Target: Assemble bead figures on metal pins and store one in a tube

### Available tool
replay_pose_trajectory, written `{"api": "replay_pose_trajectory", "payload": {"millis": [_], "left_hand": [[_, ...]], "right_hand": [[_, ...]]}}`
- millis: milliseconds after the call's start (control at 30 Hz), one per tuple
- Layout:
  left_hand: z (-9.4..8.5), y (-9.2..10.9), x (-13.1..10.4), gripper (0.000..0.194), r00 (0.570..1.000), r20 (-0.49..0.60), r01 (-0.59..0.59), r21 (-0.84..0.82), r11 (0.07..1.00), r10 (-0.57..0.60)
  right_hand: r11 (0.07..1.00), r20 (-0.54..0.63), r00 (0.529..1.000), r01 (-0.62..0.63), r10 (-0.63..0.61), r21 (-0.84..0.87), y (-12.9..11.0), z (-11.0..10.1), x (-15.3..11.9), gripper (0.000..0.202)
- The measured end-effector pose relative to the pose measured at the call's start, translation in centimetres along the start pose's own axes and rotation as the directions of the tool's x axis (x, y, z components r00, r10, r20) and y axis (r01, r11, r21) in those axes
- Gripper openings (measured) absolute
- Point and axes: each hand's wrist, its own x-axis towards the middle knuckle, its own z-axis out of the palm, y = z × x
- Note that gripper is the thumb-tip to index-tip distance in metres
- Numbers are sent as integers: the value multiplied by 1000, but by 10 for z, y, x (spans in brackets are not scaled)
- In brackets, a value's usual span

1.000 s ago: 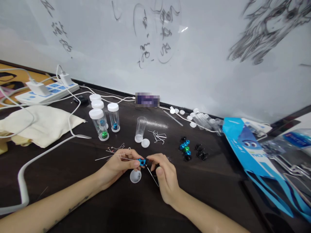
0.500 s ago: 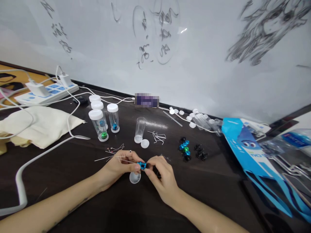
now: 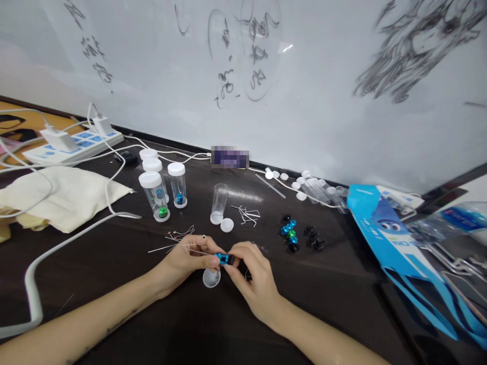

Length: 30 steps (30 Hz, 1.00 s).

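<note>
My left hand [image 3: 194, 256] pinches a small shiny blue spool-like part [image 3: 221, 258] between thumb and fingertips. A thin pale wire [image 3: 194, 249] runs from the part back across the left fingers. At the part's other end, my right hand [image 3: 253, 274] has its thumb and index finger closed on a black end piece [image 3: 230, 259], which meets the blue part. Just below the fingers sits a round white cap [image 3: 211, 278] with small bits inside. Several thin wires with small coloured ends [image 3: 178, 234] lie beyond my left hand.
Capped clear tubes [image 3: 154, 197] stand at left; an open tube [image 3: 219, 203] stands beside a white lid [image 3: 227, 225]. Bent metal pins [image 3: 249, 215], blue and green parts [image 3: 289, 230] and black parts [image 3: 314, 239] lie right. A white cable [image 3: 34, 274] and blue bag [image 3: 376, 223] flank them.
My right fingertips have shifted slightly at the black end piece, and more of it shows. The blue part has turned a little; both hands stay in nearly the same place.
</note>
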Motion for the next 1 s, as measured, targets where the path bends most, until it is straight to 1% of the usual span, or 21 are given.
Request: {"api": "replay_pose_trajectory", "payload": {"millis": [100,200,300,333,433,600,667,800,933,1000], "left_hand": [[0,1,1,19,1000,-20,2,-13,1000,-2],[1,0,0,17,1000,-1,13,-17,1000,-13],[1,0,-2,17,999,22,27,-2,1000,-27],[1,0,-2,17,999,21,29,0,1000,-29],[1,1,-1,19,1000,-4,20,-8,1000,-20],[1,1,1,19,1000,-19,9,-22,1000,-9],[1,1,0,18,1000,-14,4,-21,1000,-4],[1,0,-1,18,1000,0,11,-2,1000,-11],[2,-1,-2,15,999,26,18,30,999,-19],[2,-1,-1,17,1000,18,21,21,1000,-21]], "right_hand": [[1000,-14,1000,0,0,18,1,0,0,10],[1000,2,1000,1,-1,6,1,-1,0,7],[1000,31,1000,-3,3,-13,0,-2,0,19],[1000,34,999,-3,4,-17,0,-2,0,19],[1000,12,1000,-3,4,-16,0,0,0,6],[1000,-43,999,-12,13,18,3,2,-3,20],[1000,-47,999,-21,22,22,3,1,-3,21],[1000,-20,1000,-5,5,3,1,0,-2,7],[1000,37,999,-11,12,-20,1,-1,-1,25],[1000,26,1000,-10,10,-11,1,0,-1,21]]}}
